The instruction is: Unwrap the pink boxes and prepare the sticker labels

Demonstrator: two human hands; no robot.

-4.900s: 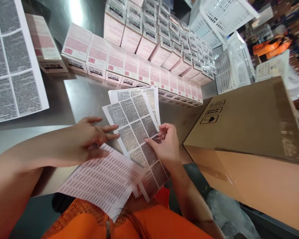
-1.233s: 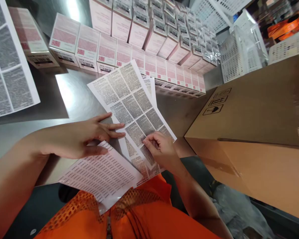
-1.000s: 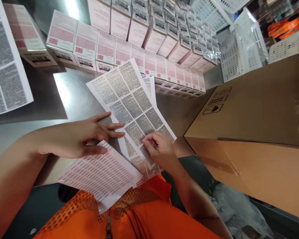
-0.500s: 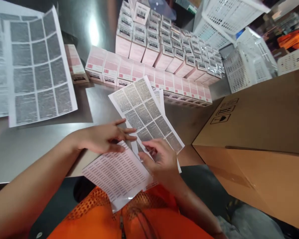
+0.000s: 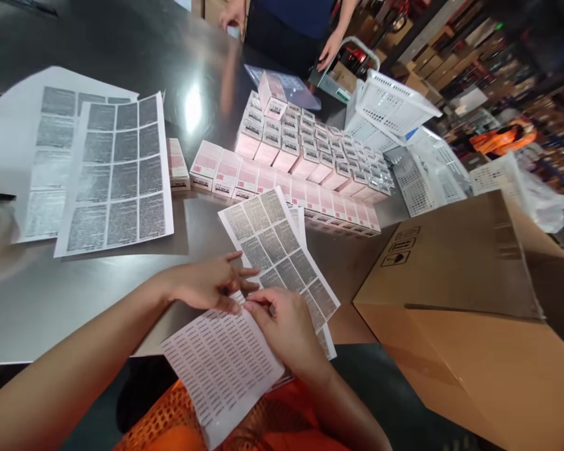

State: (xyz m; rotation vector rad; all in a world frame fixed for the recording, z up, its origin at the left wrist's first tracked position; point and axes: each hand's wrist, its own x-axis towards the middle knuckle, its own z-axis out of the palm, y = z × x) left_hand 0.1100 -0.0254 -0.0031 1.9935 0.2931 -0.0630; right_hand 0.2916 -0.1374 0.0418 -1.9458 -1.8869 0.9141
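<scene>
Your left hand (image 5: 207, 285) lies flat with fingers spread on the sheet of large labels (image 5: 282, 250), which rests on the steel counter (image 5: 75, 300) near its front edge. Your right hand (image 5: 282, 326) pinches with thumb and fingertips at the lower corner of this sheet (what exactly it grips I cannot tell), just above the sheet of small labels (image 5: 220, 369). Rows of pink boxes (image 5: 286, 169) stand behind, and a cardboard carton (image 5: 455, 282) is at your right.

We are wearing an orange mesh vest (image 5: 169, 419) with small perforated holes across the fabric, and our forearms (image 5: 70, 382) are showing bare, without sleeves or gloves.
</scene>
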